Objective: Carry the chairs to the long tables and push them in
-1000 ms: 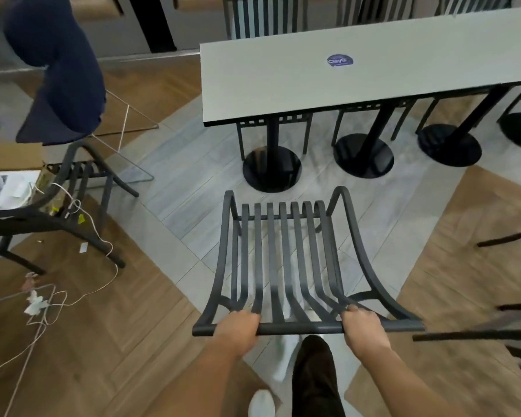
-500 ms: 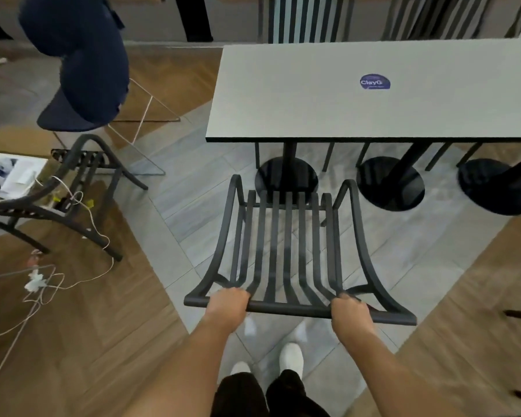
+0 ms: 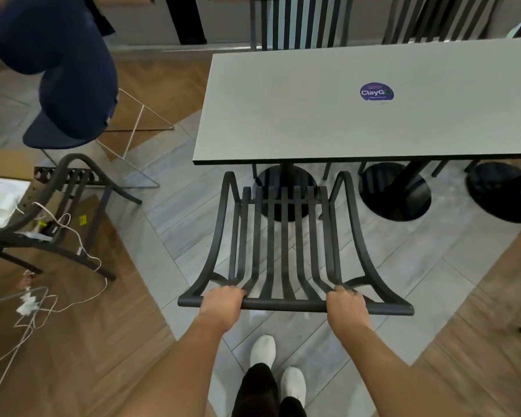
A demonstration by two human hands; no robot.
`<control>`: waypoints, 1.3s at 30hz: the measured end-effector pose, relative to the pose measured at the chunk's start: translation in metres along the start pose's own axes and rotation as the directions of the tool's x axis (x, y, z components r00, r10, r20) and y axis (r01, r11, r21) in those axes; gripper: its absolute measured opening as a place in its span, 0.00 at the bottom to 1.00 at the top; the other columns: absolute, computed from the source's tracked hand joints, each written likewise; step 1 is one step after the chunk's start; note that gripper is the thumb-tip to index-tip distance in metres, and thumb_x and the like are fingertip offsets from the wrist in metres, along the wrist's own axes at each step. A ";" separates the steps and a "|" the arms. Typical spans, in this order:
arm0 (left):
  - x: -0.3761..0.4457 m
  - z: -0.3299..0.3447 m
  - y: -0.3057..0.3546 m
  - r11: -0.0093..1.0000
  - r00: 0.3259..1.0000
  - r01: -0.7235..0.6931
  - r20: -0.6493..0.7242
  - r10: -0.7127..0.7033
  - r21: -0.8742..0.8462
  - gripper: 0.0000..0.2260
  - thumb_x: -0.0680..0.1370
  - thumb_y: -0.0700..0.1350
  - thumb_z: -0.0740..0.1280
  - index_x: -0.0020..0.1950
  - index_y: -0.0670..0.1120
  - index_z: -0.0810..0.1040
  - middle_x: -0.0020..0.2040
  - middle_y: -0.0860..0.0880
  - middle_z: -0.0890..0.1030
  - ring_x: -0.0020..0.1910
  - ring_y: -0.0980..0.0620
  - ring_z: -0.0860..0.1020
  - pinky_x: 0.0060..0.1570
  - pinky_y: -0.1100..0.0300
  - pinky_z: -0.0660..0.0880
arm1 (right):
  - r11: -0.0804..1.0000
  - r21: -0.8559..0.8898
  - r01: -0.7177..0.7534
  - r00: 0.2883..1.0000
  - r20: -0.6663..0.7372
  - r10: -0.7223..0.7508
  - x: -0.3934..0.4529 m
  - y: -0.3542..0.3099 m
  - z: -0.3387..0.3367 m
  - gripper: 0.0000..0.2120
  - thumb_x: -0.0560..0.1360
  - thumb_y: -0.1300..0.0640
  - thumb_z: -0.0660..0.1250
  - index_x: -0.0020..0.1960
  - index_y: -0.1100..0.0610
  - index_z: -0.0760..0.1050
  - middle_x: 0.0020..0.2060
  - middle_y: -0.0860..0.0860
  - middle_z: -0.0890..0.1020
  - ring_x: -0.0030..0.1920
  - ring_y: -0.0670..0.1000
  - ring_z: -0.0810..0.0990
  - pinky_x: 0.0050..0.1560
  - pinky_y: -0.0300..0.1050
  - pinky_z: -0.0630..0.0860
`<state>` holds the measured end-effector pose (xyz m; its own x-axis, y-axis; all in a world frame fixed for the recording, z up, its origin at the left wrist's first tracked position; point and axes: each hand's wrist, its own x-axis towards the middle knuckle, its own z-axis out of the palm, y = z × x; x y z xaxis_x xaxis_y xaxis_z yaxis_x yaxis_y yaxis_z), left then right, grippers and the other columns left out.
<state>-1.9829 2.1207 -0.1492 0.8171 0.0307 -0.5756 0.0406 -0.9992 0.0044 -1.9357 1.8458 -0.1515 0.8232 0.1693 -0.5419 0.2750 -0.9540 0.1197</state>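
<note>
I hold a black slatted chair (image 3: pixel 283 236) by the top rail of its backrest. My left hand (image 3: pixel 221 305) grips the rail left of centre and my right hand (image 3: pixel 345 307) grips it right of centre. The chair's front edge sits just short of the near edge of the long grey table (image 3: pixel 328 115), in line with its leftmost round pedestal base (image 3: pixel 263 183). Whether the chair's legs touch the floor is hidden.
Another black slatted chair (image 3: pixel 57 224) stands at the left among loose white cables (image 3: pixel 42 302). A navy blue chair (image 3: pixel 63 85) on a wire frame is at the upper left. More chairs (image 3: pixel 301 22) line the table's far side. Two more pedestal bases (image 3: pixel 394 191) stand to the right.
I have walked forward with the chair; the table now looms closer and the chair's front edge has reached the table's near edge by the left pedestal.
</note>
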 end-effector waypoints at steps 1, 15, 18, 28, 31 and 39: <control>0.006 -0.003 -0.001 1.000 1.000 -0.002 -0.006 0.002 0.004 0.18 0.82 0.39 0.63 0.70 0.55 0.77 0.59 0.49 0.82 0.57 0.46 0.81 0.58 0.50 0.79 | 1.000 -0.002 -0.002 1.000 0.003 0.002 0.005 0.001 -0.003 0.13 0.80 0.61 0.65 0.63 0.54 0.79 0.60 0.52 0.79 0.61 0.53 0.78 0.65 0.47 0.71; 0.042 -0.029 -0.007 1.000 1.000 0.001 0.017 -0.001 -0.016 0.14 0.83 0.41 0.64 0.66 0.54 0.78 0.56 0.49 0.82 0.54 0.47 0.80 0.56 0.52 0.78 | 0.999 -0.003 0.040 0.999 0.017 -0.040 0.043 0.007 -0.029 0.14 0.80 0.62 0.65 0.64 0.55 0.78 0.59 0.53 0.79 0.61 0.54 0.78 0.66 0.50 0.71; 0.041 -0.029 -0.008 0.998 0.999 0.019 0.027 -0.017 -0.060 0.14 0.81 0.42 0.66 0.65 0.55 0.79 0.55 0.50 0.82 0.53 0.48 0.80 0.53 0.53 0.79 | 0.997 0.050 0.059 0.998 0.018 -0.060 0.042 0.009 -0.030 0.15 0.80 0.61 0.64 0.66 0.54 0.77 0.62 0.53 0.78 0.63 0.55 0.76 0.68 0.51 0.69; 0.021 -0.056 0.007 0.835 0.982 -0.029 0.142 0.127 -0.550 0.28 0.77 0.55 0.76 0.75 0.54 0.73 0.61 0.53 0.81 0.57 0.54 0.80 0.63 0.55 0.78 | 0.744 0.663 -0.083 0.993 0.120 0.004 0.012 0.023 -0.052 0.28 0.73 0.39 0.74 0.68 0.51 0.76 0.56 0.48 0.80 0.57 0.50 0.78 0.65 0.50 0.76; 0.014 -0.069 0.030 0.794 0.980 -0.088 0.089 0.176 -0.601 0.23 0.78 0.61 0.72 0.71 0.54 0.77 0.57 0.55 0.83 0.54 0.56 0.82 0.59 0.52 0.81 | 0.666 0.736 -0.121 0.988 0.028 0.149 -0.005 0.033 -0.056 0.19 0.76 0.37 0.69 0.58 0.51 0.79 0.48 0.47 0.80 0.48 0.47 0.79 0.55 0.47 0.79; 0.005 -0.107 0.106 0.871 0.920 -0.391 -0.121 0.372 -0.296 0.13 0.85 0.57 0.61 0.46 0.54 0.78 0.38 0.54 0.80 0.37 0.56 0.79 0.38 0.56 0.77 | 0.533 0.793 -0.294 0.860 -0.024 0.510 -0.067 0.076 -0.042 0.13 0.82 0.45 0.63 0.43 0.51 0.75 0.41 0.50 0.78 0.39 0.50 0.77 0.44 0.50 0.78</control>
<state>-1.9133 2.0174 -0.0639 0.8368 -0.3401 -0.4291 -0.1139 -0.8746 0.4712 -1.9486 1.7721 -0.0711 0.8600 -0.3352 -0.3847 -0.4896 -0.7546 -0.4369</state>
